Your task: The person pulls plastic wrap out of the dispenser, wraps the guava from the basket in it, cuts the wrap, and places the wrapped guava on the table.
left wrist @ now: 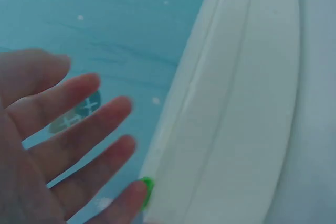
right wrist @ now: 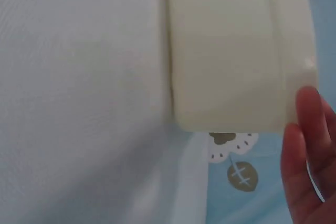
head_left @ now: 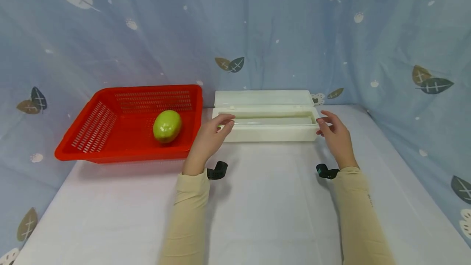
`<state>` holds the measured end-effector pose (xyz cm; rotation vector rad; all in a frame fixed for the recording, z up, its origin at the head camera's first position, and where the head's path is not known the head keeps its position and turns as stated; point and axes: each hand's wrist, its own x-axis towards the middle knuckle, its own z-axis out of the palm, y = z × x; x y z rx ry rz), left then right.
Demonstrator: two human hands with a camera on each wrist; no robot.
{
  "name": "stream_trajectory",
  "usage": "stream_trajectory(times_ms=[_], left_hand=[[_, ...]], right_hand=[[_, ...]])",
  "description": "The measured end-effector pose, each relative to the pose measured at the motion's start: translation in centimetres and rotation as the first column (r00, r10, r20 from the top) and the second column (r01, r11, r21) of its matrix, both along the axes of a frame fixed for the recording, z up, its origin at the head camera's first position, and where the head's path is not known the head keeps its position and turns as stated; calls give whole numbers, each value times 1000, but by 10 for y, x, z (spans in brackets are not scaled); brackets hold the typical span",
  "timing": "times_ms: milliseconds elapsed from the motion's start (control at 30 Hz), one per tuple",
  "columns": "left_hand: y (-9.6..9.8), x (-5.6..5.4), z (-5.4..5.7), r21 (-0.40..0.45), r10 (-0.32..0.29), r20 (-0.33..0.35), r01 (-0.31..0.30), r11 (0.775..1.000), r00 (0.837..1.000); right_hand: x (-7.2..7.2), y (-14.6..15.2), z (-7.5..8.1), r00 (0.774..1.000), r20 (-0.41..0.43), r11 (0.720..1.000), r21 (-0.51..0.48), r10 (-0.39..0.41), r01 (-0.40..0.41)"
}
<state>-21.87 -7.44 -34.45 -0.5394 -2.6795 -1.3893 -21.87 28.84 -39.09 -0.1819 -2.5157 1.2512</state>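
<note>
A long white box (head_left: 268,133) with its hinged lid (head_left: 263,98) raised stands at the back of the table and looks like a cling film dispenser. A glossy white roll (head_left: 274,121) lies inside it. At the box's left end my left hand (head_left: 210,139) hovers with thumb and forefinger near the rim. Its fingers spread apart in the left wrist view, the lowest fingertip beside a small green piece (left wrist: 148,190) on the box. My right hand (head_left: 337,139) is at the right end, fingertips at the box's upper corner; the right wrist view shows fairly straight digits there.
Left of the box stands a red plastic basket (head_left: 147,155) with slotted walls, holding a shiny yellow-green fruit (head_left: 167,126) like a mango. A white cloth (head_left: 268,207) covers the table. Behind hangs a blue leaf-patterned curtain (head_left: 287,19).
</note>
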Motion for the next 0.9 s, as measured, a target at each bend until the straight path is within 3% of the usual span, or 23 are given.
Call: stream_trajectory(times_ms=[133, 233, 333, 433, 600, 767, 900], left_hand=[[2, -4, -7, 32, 56, -4, -55, 998, 998], [6, -9, -11, 22, 100, -67, -99, 995, 993], [9, -15, -19, -36, 144, -139, -151, 988, 980], [11, -19, -28, -120, 176, -131, -192, 974, 976], [15, -20, -36, -266, 202, -93, -220, 939, 975], [19, -20, -39, -363, 207, -186, -263, 894, 961], [21, -19, -42, -404, 206, -224, -283, 870, 953]], right_hand=[[-1, -10, 0, 999, -43, 984, 180, 14, -6], [-2, -12, 0, 995, -96, 950, 313, 37, -5], [-3, -13, -3, 991, -122, 916, 401, 63, -9], [-3, -16, -6, 990, -117, 878, 478, 82, -16], [-3, -24, -5, 991, -113, 836, 548, 74, 0], [-5, -30, -3, 990, -116, 809, 587, 84, 0], [-4, -31, -2, 991, -96, 814, 580, 91, -19]])
